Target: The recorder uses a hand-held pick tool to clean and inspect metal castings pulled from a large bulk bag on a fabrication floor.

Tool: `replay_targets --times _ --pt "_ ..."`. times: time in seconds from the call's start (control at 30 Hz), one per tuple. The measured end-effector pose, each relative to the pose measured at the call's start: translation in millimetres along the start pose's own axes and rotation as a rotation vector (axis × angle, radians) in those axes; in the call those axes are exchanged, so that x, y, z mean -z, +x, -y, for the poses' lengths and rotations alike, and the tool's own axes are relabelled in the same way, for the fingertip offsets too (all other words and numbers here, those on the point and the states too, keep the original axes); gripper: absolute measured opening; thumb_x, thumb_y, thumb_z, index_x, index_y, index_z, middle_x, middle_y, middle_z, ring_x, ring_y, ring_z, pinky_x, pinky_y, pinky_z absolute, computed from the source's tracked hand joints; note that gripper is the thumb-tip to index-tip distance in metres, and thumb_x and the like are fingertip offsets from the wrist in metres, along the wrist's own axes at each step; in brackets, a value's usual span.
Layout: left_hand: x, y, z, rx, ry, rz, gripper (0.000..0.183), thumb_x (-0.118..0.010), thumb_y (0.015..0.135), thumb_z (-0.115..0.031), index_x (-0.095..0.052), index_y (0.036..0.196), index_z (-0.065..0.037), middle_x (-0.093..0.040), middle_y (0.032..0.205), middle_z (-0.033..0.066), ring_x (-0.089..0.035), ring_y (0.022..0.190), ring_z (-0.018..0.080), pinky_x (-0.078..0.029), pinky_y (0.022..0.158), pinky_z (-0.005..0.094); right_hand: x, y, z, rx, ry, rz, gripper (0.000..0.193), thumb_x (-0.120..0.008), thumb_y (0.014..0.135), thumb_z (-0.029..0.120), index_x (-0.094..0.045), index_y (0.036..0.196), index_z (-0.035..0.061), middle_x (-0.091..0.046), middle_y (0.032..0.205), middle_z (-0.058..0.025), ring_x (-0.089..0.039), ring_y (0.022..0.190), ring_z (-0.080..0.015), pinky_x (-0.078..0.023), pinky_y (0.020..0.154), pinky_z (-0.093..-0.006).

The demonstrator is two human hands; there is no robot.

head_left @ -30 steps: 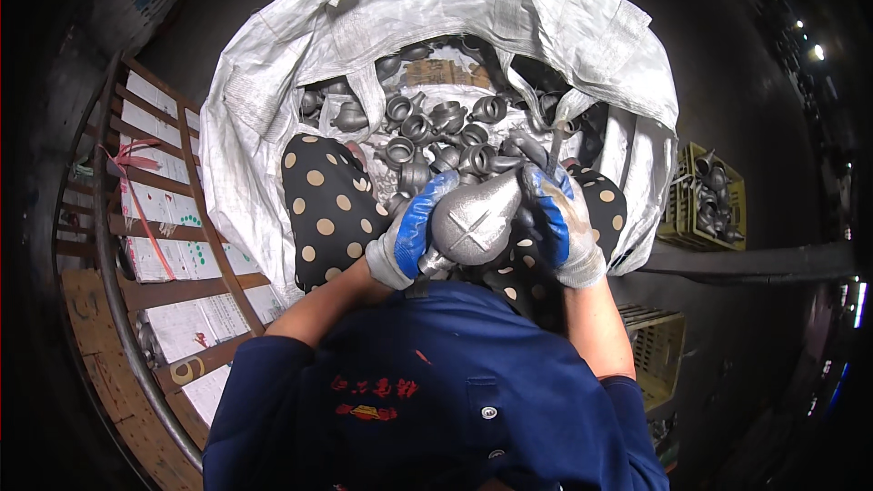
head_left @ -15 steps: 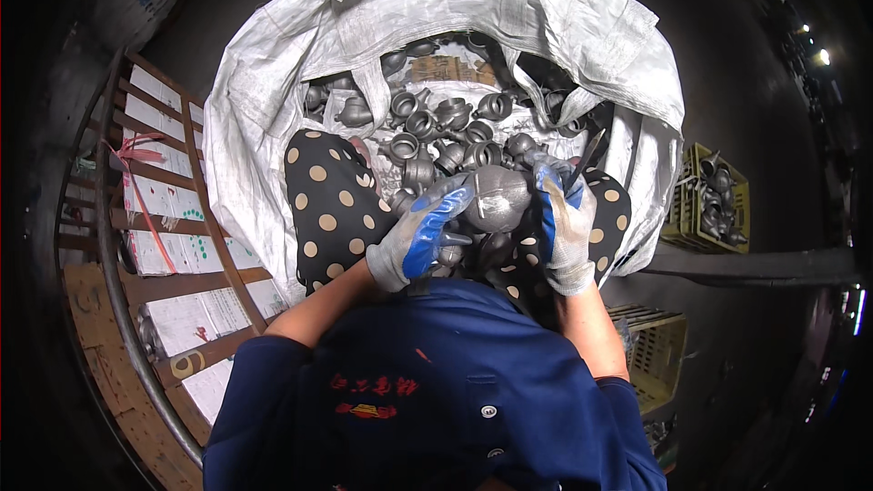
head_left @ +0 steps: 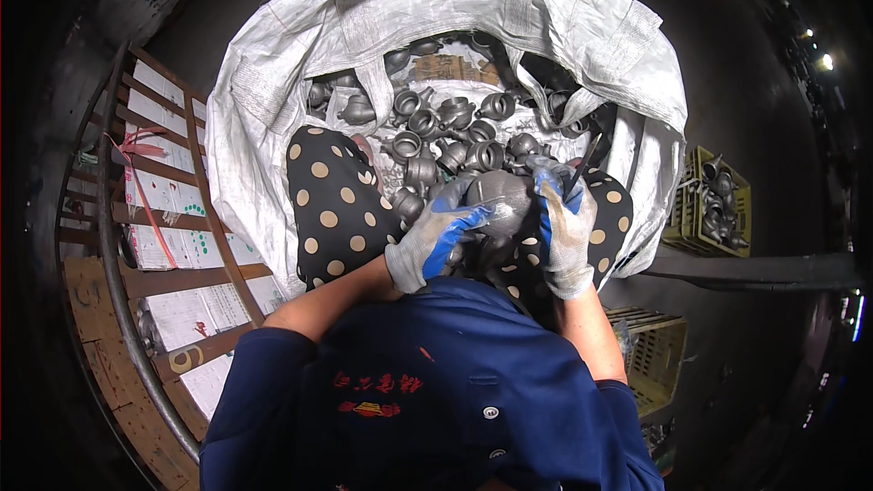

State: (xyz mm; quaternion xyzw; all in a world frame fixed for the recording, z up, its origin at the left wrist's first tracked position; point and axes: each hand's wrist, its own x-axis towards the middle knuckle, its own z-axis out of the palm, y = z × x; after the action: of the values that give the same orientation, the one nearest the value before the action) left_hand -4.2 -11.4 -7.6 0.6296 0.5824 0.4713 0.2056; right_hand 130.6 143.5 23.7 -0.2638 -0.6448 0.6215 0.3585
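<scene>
Grey cast-metal pipe fitting (head_left: 498, 202): held just in front of the white bulk sack (head_left: 273, 118), long axis roughly left-right, open end not discernible. Left hand (head_left: 435, 241) and right hand (head_left: 564, 223), both gloved, curl closed around it. Sack holds more loose fittings (head_left: 446, 127). Surrounding floor dark.

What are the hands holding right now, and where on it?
Both gloved hands, left hand and right hand, clasp one rounded grey metal fitting by its opposite sides, above the sack.

Both forearms reach forward, bare; gloved left hand (head_left: 435, 238) cupped, fingers curled; gloved right hand (head_left: 564, 223) closed, gripping.
</scene>
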Motion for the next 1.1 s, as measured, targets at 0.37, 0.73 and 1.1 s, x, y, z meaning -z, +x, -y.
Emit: replay_targets --times 0.37,0.73,1.1 --pt "-19 14 -5 0.607 -0.529 -0.187 0.087 -0.078 0.072 -0.027 -0.03 0.138 0.001 -0.04 0.135 0.0224 -0.039 0.129 0.0287 -0.035 0.105 0.0392 5 -1 -2 -0.217 0.158 -0.073 0.02 -0.062 0.089 0.014 -0.062 0.106 0.004 -0.058 0.074 0.0034 -0.048 0.055 -0.002 -0.036 0.048 -0.0181" --pt "-16 21 -7 0.246 0.038 -0.209 0.089 -0.08 0.066 -0.035 -0.036 0.137 -0.004 -0.042 0.134 0.0186 -0.041 0.125 0.0354 -0.034 0.104 0.0435 -6 -3 11 -0.347 0.155 -0.007 0.019 -0.061 0.091 0.019 -0.062 0.103 0.0049 -0.052 0.067 0.0057 -0.044 0.05 -0.0017 -0.034 0.044 -0.0178" --pt "-3 25 -17 0.358 -0.768 -0.366 0.09 -0.081 0.068 -0.01 -0.027 0.139 -0.004 -0.044 0.132 0.0136 -0.05 0.117 0.0226 -0.042 0.101 0.0345 18 -7 26 0.088 -0.028 0.147 0.042 -0.043 0.096 0.011 -0.04 0.135 -0.003 -0.047 0.134 -0.0165 -0.046 0.123 -0.0221 -0.033 0.104 -0.032"
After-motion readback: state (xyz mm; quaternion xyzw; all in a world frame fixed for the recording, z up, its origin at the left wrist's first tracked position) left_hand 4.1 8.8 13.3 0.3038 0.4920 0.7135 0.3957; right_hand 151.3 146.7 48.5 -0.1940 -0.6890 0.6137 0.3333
